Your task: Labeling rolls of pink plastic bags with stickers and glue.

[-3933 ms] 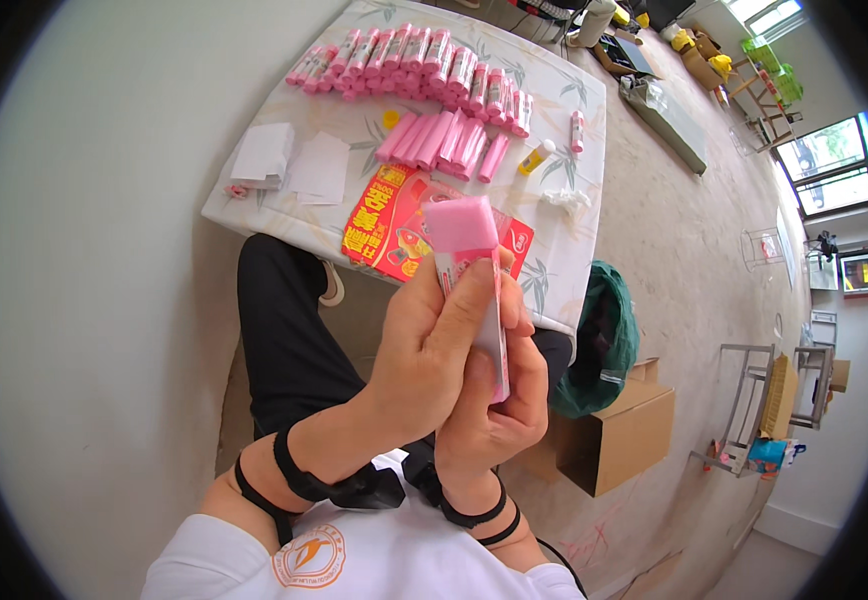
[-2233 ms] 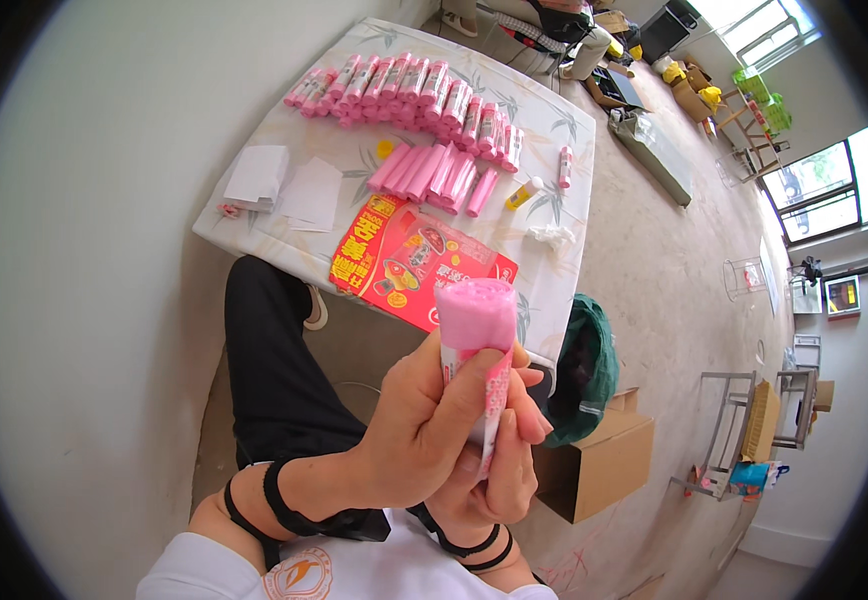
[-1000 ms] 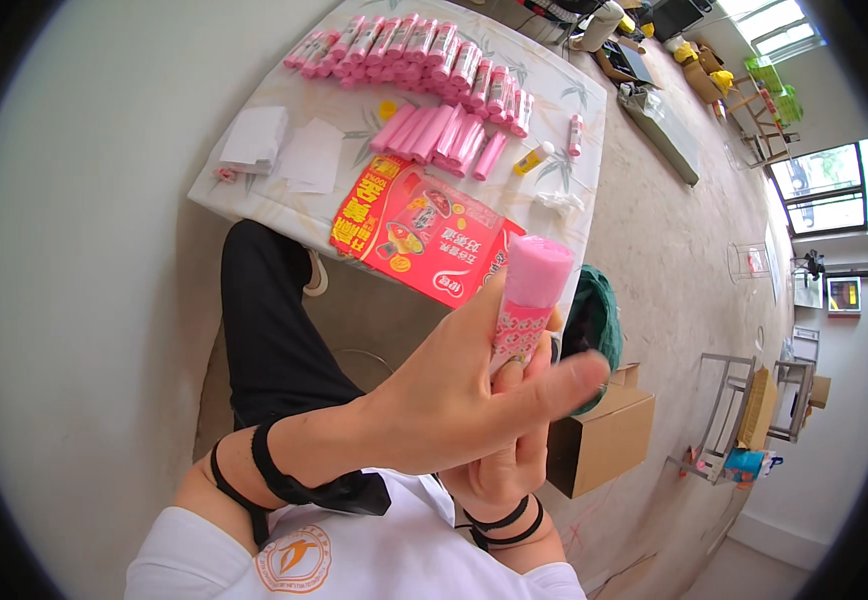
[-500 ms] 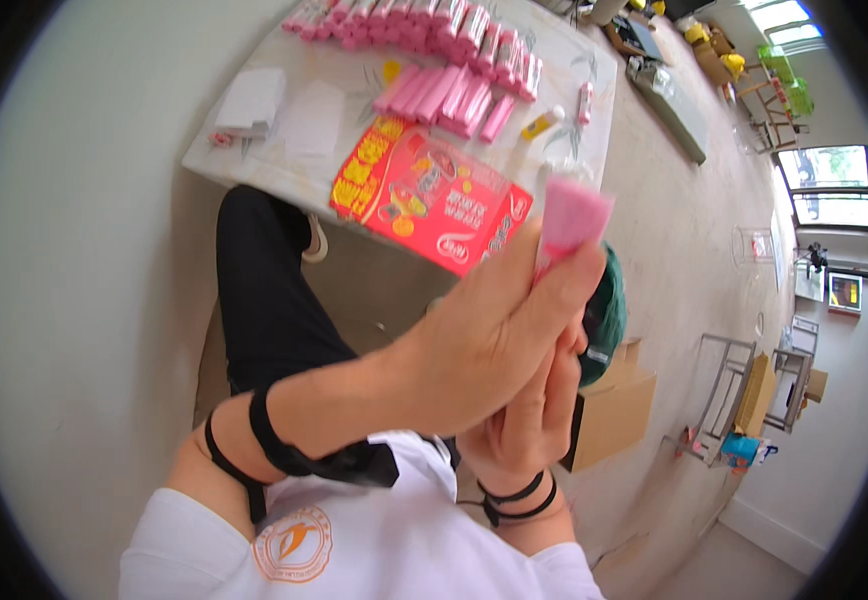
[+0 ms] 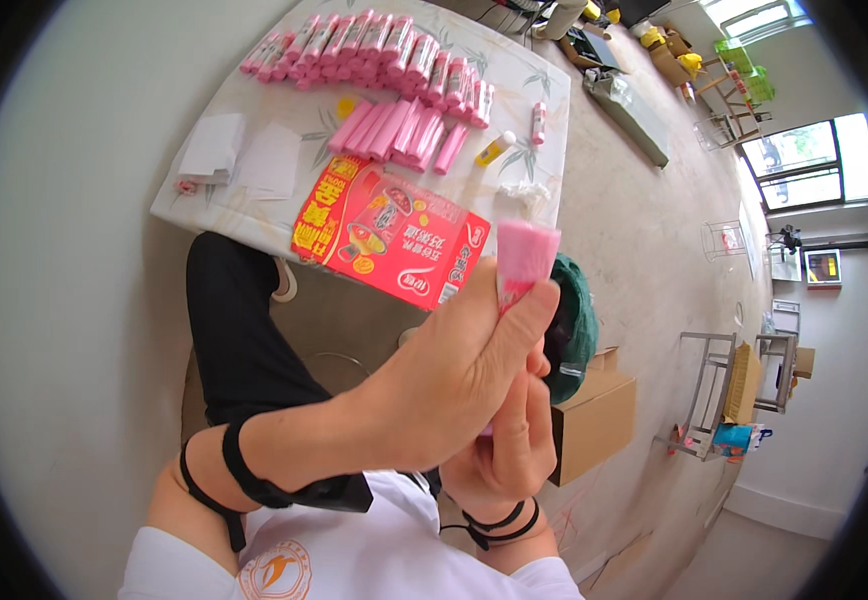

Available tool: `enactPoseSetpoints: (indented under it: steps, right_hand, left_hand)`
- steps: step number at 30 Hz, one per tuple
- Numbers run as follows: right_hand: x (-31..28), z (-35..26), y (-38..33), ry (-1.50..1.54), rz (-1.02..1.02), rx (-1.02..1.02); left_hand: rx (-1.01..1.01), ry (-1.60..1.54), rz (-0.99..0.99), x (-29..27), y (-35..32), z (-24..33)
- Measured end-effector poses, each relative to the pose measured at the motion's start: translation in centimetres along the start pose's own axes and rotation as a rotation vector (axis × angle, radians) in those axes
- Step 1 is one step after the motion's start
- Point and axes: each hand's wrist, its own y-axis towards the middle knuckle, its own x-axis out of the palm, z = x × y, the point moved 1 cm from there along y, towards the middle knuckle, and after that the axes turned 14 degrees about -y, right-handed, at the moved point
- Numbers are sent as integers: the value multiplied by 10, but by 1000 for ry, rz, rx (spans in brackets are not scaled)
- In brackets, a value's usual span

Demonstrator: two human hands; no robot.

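A smooth pink roll (image 5: 527,255) stands up out of my hands, its upper end showing above my left thumb. My left hand (image 5: 444,370) is closed around it, fingers pressed along its far side. Below and to the right, my right hand (image 5: 504,455) has its fingers bent against the roll's lower part; a bit of pink shows between the hands. Most of the roll is hidden by my fingers. Just beyond lies a flat red printed cardboard sheet (image 5: 389,235) at the table's near edge, with several plain pink rolls (image 5: 389,130) behind it.
On the table (image 5: 179,205) are a pile of labelled pink rolls (image 5: 384,50), a yellow glue stick (image 5: 495,149), a lone labelled roll (image 5: 538,123) and white paper stacks (image 5: 212,148). A green-lined bin (image 5: 579,330) and a cardboard box (image 5: 599,415) stand right of my hands.
The whole view has shifted, so the table sits lower and further left. My hands still grip the pink roll; the right fingers have moved slightly lower along it.
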Motion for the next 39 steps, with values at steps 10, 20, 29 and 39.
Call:
enactPoseSetpoints:
  steps: [10,20,29,39]
  right_hand:
    - [-5,9,-13,173,77,220]
    - [-2,9,-8,308,106,196]
    - [4,10,-6,212,108,127]
    - [4,5,-9,45,-32,127]
  left_hand:
    - [152,386,-43,13,-3,11]
    - [116,147,-222,7,-12,11]
    - [80,88,-139,6,-7,6]
    - [146,40,-70,2,-3,-6]
